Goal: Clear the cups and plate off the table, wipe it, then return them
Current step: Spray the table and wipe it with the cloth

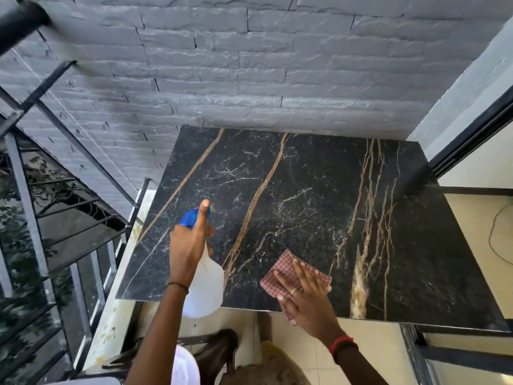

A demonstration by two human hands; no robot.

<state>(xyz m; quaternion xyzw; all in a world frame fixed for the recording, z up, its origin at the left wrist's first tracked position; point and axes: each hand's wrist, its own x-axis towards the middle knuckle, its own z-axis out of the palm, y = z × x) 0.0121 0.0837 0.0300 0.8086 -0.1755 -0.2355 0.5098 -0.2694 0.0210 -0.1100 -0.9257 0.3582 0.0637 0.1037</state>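
The black marble table (305,195) with gold veins fills the middle of the view, its top bare of cups and plate. My left hand (188,245) grips a translucent spray bottle (206,284) with a blue nozzle, held over the table's front left part, one finger stretched along the nozzle. My right hand (305,290) presses flat on a red-and-white checked cloth (280,276) at the table's front edge. A white rounded object (184,365), partly hidden by my left arm, shows below the table; I cannot tell what it is.
A grey stone-brick wall (249,79) stands right behind the table. A black metal railing (55,218) runs along the left. A dark wooden chair (219,354) sits on the tiled floor below the front edge. A dark door frame (472,129) borders the right.
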